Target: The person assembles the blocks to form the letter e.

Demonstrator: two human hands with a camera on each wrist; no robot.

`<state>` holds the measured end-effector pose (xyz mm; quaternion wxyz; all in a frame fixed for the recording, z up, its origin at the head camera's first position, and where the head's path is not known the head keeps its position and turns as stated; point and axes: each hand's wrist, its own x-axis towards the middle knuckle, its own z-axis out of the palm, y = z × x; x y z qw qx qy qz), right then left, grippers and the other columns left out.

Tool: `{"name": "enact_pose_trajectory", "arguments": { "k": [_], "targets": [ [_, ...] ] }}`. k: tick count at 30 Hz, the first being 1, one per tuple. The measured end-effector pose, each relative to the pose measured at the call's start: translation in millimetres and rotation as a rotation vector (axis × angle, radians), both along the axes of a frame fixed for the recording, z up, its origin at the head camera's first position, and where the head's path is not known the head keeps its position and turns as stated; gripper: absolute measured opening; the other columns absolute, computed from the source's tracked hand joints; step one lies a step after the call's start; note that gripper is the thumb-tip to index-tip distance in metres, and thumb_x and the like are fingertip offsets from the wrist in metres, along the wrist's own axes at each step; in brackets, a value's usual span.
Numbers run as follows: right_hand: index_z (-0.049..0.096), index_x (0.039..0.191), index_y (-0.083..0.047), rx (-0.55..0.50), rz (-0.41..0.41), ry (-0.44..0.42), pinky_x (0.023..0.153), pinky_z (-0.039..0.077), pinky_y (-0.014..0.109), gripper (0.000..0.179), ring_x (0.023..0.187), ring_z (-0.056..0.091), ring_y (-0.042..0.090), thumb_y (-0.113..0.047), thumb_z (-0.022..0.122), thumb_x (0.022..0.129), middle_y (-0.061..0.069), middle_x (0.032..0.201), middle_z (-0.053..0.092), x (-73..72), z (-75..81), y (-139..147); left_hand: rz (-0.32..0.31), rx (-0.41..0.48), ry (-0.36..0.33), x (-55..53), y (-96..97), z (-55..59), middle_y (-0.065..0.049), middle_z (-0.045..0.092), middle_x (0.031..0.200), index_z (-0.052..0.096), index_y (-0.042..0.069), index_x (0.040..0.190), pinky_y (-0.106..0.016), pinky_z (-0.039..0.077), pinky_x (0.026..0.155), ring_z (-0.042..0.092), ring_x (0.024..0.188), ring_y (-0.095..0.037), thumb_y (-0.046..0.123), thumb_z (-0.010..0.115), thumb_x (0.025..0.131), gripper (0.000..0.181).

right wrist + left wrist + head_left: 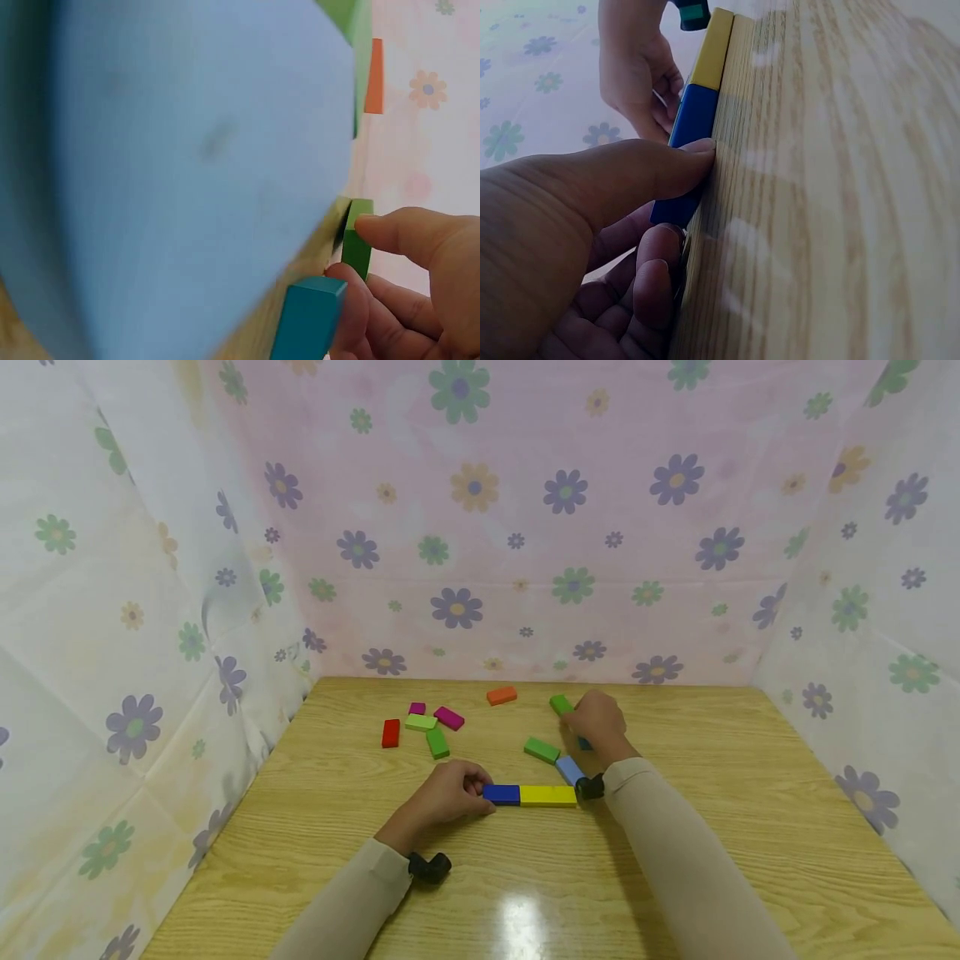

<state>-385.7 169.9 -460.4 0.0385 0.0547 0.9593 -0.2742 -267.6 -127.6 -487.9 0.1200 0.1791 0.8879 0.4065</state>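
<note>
My left hand pinches the end of a dark blue block, thumb along its near side in the left wrist view. End to end with it lies a yellow block, the two making a straight row on the table. Farther back, my right hand holds a green block between thumb and fingers. A teal block stands close by those fingers, mostly hidden under the hand in the head view. Near my right wrist is a light blue block, which fills much of the right wrist view.
Another green block touches or nearly meets the light blue one. At the back stands an orange block. Left of it are a red block, magenta blocks, a lime block and a green one. Flowered cloth surrounds the wooden table.
</note>
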Motion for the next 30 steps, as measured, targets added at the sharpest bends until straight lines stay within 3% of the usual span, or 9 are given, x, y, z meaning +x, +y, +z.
{"name": "enact_pose_trajectory", "arguments": {
  "k": [4, 6, 8, 10, 12, 14, 22, 30],
  "targets": [
    [0.063, 0.056, -0.013, -0.037, 0.032, 0.039, 0.044, 0.028, 0.028, 0.039, 0.046, 0.027, 0.011, -0.027, 0.075, 0.091, -0.005, 0.050, 0.035, 1.2, 2.4, 1, -0.003, 0.001, 0.005, 0.0, -0.5, -0.7, 0.002, 0.064, 0.088, 0.075, 0.019, 0.102, -0.025, 0.050, 0.072, 0.059, 0.081, -0.014, 0.026, 0.090, 0.082, 0.026],
    [0.072, 0.065, -0.009, -0.050, 0.042, 0.056, 0.048, 0.035, 0.030, 0.029, 0.050, 0.035, 0.013, -0.026, 0.077, 0.088, -0.002, 0.054, 0.047, 2.4, 4.2, 1, -0.007, 0.003, 0.008, -0.1, -0.8, -1.2, 0.003, 0.064, 0.087, 0.075, 0.019, 0.102, -0.024, 0.050, 0.072, 0.058, 0.080, -0.014, 0.026, 0.090, 0.082, 0.026],
    [0.079, 0.081, -0.005, -0.056, 0.048, 0.074, 0.055, 0.046, 0.033, 0.021, 0.060, 0.051, 0.017, -0.025, 0.079, 0.086, 0.005, 0.069, 0.065, 4.1, 5.8, 1, -0.009, 0.002, 0.011, -0.1, -0.9, -1.5, 0.003, 0.064, 0.087, 0.075, 0.019, 0.102, -0.024, 0.050, 0.071, 0.058, 0.080, -0.013, 0.026, 0.090, 0.082, 0.026],
    [0.081, 0.099, -0.001, -0.061, 0.053, 0.081, 0.067, 0.056, 0.040, 0.029, 0.077, 0.064, 0.026, -0.027, 0.080, 0.086, 0.014, 0.092, 0.076, 5.3, 6.9, 1, -0.011, 0.004, 0.013, -0.2, -0.7, -1.5, 0.003, 0.064, 0.087, 0.075, 0.019, 0.102, -0.024, 0.051, 0.071, 0.058, 0.080, -0.013, 0.026, 0.090, 0.082, 0.026],
    [0.078, 0.113, 0.000, -0.073, 0.063, 0.087, 0.082, 0.059, 0.047, 0.039, 0.097, 0.069, 0.035, -0.028, 0.079, 0.086, 0.020, 0.115, 0.075, 6.3, 7.3, 1, -0.008, 0.002, 0.011, 0.2, -0.4, -0.9, 0.003, 0.064, 0.087, 0.075, 0.020, 0.102, -0.025, 0.051, 0.072, 0.058, 0.080, -0.013, 0.026, 0.090, 0.082, 0.026],
    [0.075, 0.120, 0.000, -0.093, 0.073, 0.090, 0.091, 0.058, 0.052, 0.044, 0.111, 0.066, 0.040, -0.029, 0.079, 0.087, 0.022, 0.125, 0.072, 7.1, 7.0, 1, -0.005, -0.001, 0.008, 0.3, -0.1, -0.4, 0.003, 0.065, 0.087, 0.075, 0.020, 0.102, -0.025, 0.051, 0.072, 0.058, 0.081, -0.013, 0.026, 0.090, 0.081, 0.026],
    [0.072, 0.127, -0.002, -0.183, 0.117, 0.109, 0.095, 0.056, 0.052, 0.044, 0.118, 0.063, 0.042, -0.028, 0.075, 0.092, 0.021, 0.129, 0.070, 14.5, 4.4, -1, -0.001, -0.001, 0.007, -1.5, -0.2, -1.7, 0.003, 0.065, 0.088, 0.075, 0.020, 0.102, -0.026, 0.051, 0.073, 0.059, 0.082, -0.014, 0.027, 0.090, 0.081, 0.026],
    [0.070, 0.129, 0.000, -0.275, 0.125, 0.122, 0.093, 0.056, 0.048, 0.042, 0.110, 0.068, 0.037, -0.026, 0.074, 0.096, 0.020, 0.120, 0.073, 29.9, 4.5, -7, 0.007, -0.011, 0.002, -2.3, -0.1, -3.1, 0.003, 0.065, 0.088, 0.075, 0.022, 0.102, -0.027, 0.052, 0.073, 0.059, 0.082, -0.014, 0.029, 0.090, 0.082, 0.026]
  ]
}}
